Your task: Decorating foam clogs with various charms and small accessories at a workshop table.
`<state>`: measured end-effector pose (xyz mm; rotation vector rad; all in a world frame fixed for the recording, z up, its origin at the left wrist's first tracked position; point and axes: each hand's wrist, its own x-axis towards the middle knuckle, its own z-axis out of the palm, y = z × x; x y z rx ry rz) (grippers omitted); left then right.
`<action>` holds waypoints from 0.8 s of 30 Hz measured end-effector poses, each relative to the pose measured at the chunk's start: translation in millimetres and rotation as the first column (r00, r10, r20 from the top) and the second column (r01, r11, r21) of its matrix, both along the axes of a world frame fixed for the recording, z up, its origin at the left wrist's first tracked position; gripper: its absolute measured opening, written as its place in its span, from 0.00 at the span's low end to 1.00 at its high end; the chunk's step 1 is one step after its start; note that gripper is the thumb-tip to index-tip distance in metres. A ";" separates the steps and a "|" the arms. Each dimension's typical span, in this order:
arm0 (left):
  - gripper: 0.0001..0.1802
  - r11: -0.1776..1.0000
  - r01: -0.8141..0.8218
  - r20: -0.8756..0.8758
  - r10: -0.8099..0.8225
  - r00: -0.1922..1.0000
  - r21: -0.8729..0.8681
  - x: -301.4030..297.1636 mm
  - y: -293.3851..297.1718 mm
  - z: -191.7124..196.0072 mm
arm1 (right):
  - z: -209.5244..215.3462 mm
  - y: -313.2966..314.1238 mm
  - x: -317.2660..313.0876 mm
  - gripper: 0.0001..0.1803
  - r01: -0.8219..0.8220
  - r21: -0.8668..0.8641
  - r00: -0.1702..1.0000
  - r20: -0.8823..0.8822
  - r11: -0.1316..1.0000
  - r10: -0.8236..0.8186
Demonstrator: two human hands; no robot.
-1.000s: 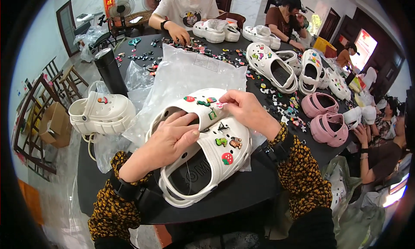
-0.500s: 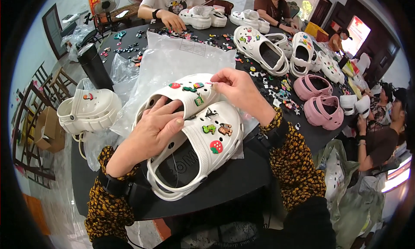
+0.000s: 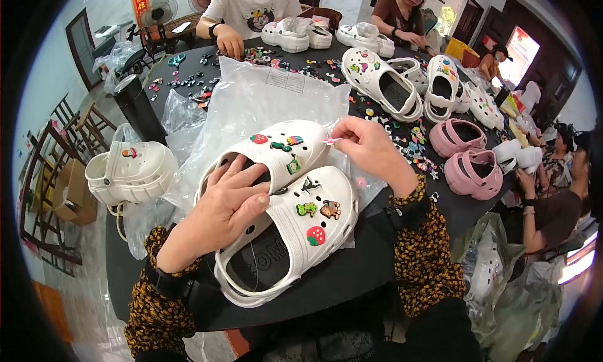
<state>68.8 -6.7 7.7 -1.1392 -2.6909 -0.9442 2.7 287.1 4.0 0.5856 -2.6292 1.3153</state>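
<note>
The right hand (image 3: 361, 145) pinches a small pink charm (image 3: 330, 141) beside the toe of the left white clog (image 3: 312, 151), into whose opening the left hand (image 3: 229, 208) reaches spread fingers, their grip impossible to tell, while the right white clog (image 3: 295, 227) lies alongside on the black table's (image 3: 352, 268) near side.

Smooth, matt plastic clogs (image 3: 295, 230) bear glossy, rubbery charms (image 3: 316, 236); a crinkled plastic bag (image 3: 267, 104) shines against a matt surface (image 3: 339, 277).

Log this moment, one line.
left hand: partly inside farther white clog | right hand: pinching pink charm near that clog's toe | nearer white clog: alongside
</note>
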 end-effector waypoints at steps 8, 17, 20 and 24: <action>0.19 0.999 0.012 -0.054 -0.010 0.998 0.035 -1.6 -1.4 -2.5 | 21.2 -7.6 11.4 0.07 -0.004 0.043 1.000 0.011 0.999 0.004; 0.18 0.999 0.023 -0.107 -0.018 0.994 0.040 -0.4 -3.8 -2.6 | 31.7 -17.4 21.2 0.08 0.030 0.088 0.962 -0.273 0.996 -0.005; 0.17 0.999 0.051 -0.112 -0.050 0.992 0.007 -0.7 -3.9 -0.7 | 31.0 -11.4 30.0 0.07 0.029 0.140 0.983 -0.184 0.990 -0.003; 0.17 0.998 0.061 -0.146 -0.059 0.988 0.013 -3.4 0.3 -3.9 | 26.1 4.0 32.3 0.07 0.029 0.199 0.989 -0.147 0.979 0.000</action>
